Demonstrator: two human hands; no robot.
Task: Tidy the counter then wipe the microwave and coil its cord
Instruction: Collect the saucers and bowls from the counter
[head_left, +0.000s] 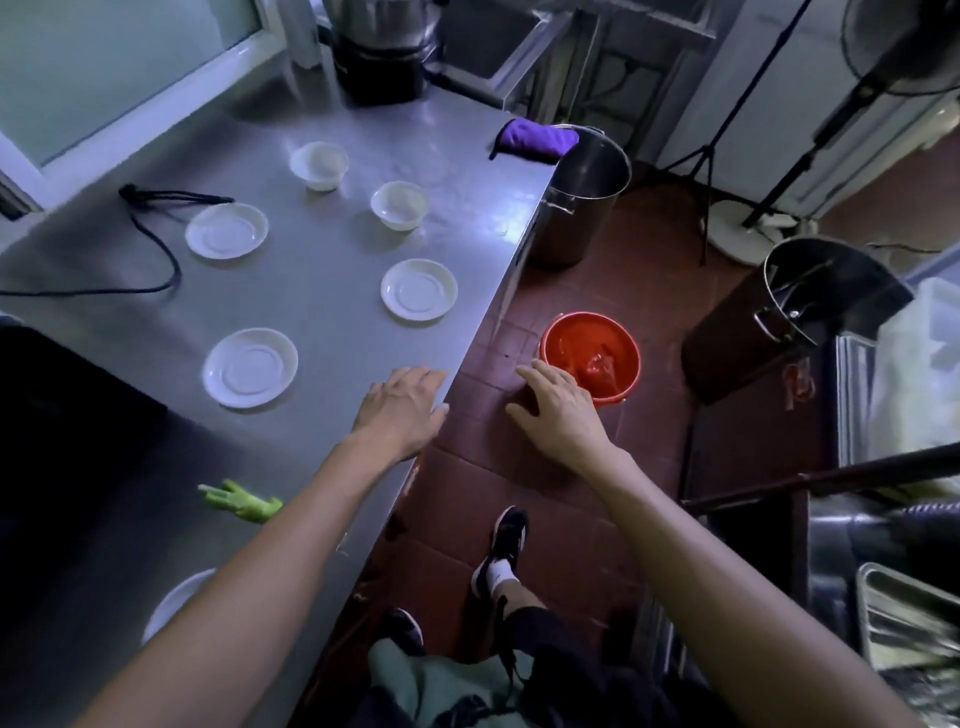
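While you are standing at the counter (322, 312), your left hand (402, 410) is reaching over its edge with fingers loose and holding nothing. Your right hand (558, 410) is hanging over the floor (467, 467), just in front of the red bucket (589, 353), fingers loose and holding nothing too. Three saucers (250, 368) and two bowls (399, 204) are sitting apart on the counter. A black cord (156, 244) is lying loose at the far left, beside one saucer. A green glove (241, 501) is lying near your left arm. A purple mitt (535, 137) is sitting at the far corner, touching a tall steel pot (582, 208) on the floor. I cannot tell where the microwave is.
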